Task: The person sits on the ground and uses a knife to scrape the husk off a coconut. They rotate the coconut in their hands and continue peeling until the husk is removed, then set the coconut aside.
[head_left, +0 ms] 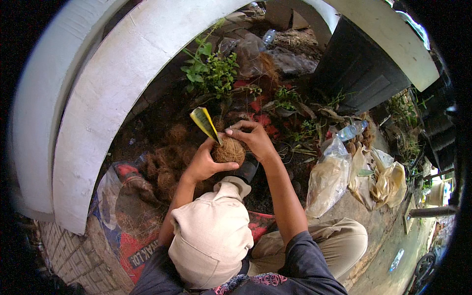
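A round ball wrapped in brown coconut fibre (229, 152) is held in front of me. My left hand (208, 162) cups its left side, the thumb lying across the near face. My right hand (250, 138) is at its upper right, thumb and forefinger pinched together at the top, where a thin strand seems to run; the pinch itself is too small to make out. A stiff green leaf with yellow edges (205, 124) stands up out of the ball, tilted to the upper left. Loose brown fibre (166, 171) is heaped on the ground left of my hands.
Curved white panels (107, 99) arch over the left and top. Green plants (214, 72) grow ahead. Plastic bags (328, 180) and a clear bottle (352, 131) lie to the right, below a dark container (363, 66). A red printed sheet (136, 254) lies at lower left.
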Demonstrator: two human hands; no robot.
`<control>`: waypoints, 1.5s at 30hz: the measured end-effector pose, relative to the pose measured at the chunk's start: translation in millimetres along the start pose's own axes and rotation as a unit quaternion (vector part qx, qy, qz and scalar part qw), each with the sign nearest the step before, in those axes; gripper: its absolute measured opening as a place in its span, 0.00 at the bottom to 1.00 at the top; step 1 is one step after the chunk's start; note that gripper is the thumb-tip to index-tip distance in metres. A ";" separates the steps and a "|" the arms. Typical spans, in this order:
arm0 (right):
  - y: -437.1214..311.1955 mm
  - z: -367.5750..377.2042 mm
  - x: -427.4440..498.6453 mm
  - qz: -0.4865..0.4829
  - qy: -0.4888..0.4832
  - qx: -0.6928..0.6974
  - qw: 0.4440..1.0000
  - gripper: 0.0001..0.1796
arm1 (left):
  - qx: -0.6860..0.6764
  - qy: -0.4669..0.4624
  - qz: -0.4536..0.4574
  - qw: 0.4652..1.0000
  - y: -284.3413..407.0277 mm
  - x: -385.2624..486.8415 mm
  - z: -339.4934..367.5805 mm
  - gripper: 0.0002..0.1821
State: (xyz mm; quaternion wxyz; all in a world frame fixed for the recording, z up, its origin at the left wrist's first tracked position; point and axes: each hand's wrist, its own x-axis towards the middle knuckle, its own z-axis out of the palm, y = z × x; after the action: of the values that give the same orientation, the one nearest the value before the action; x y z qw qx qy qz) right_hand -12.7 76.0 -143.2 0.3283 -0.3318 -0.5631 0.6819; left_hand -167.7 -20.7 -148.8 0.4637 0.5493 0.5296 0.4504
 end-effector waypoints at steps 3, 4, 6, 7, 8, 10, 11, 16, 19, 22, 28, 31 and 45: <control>4.6 1.2 1.6 0.023 0.005 0.012 1.000 0.10 | 0.033 0.038 0.083 0.995 2.3 -0.7 2.6 0.51; 6.0 0.6 2.7 0.033 0.000 -0.001 0.999 0.10 | 0.057 0.051 0.118 0.990 3.2 -0.8 3.3 0.52; 8.8 -2.4 5.1 0.030 -0.004 -0.035 0.999 0.10 | 0.085 0.050 0.153 0.983 5.5 -1.2 3.8 0.54; 10.1 -4.4 6.6 0.019 -0.004 -0.054 0.998 0.11 | 0.075 0.038 0.134 0.987 6.8 -1.5 3.7 0.54; 11.5 -6.8 7.5 0.007 -0.004 -0.076 0.997 0.11 | 0.065 0.027 0.114 0.991 8.0 -1.7 3.4 0.53; 14.6 -11.9 8.7 0.044 -0.034 -0.010 0.998 0.13 | 0.050 0.012 0.102 0.993 9.9 -1.3 2.7 0.50; 16.4 -14.5 8.9 0.061 -0.045 0.019 0.997 0.15 | 0.046 0.010 0.109 0.993 10.4 -1.0 2.4 0.49; 27.8 -27.0 3.2 0.089 -0.142 0.209 0.963 0.18 | 0.040 -0.028 0.134 0.990 8.1 0.3 2.0 0.39; 29.8 -38.6 3.5 0.090 -0.091 0.301 0.945 0.21 | 0.020 -0.026 0.128 0.991 5.1 -0.7 1.4 0.36; 25.0 -48.2 8.5 0.083 0.063 0.310 0.945 0.20 | -0.047 -0.022 0.084 0.995 1.8 -2.5 -1.5 0.36; -1.8 -41.6 10.5 0.048 0.153 0.166 0.973 0.17 | -0.039 -0.056 -0.098 0.993 -20.3 -0.5 2.7 0.38; -19.3 -29.0 5.9 0.012 0.083 0.072 0.994 0.15 | 0.044 -0.022 -0.100 0.994 -44.2 5.7 12.7 0.36; -31.2 -19.5 -8.6 -0.014 -0.045 -0.389 0.920 0.19 | -0.025 0.186 -0.137 0.973 -75.1 7.0 -2.4 0.41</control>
State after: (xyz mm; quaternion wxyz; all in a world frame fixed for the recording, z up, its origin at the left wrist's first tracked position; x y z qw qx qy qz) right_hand 10.5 84.4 -114.6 0.1572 -0.3940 -0.8028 0.4189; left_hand -182.2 -12.9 -222.5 0.4283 0.3662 0.6651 0.4901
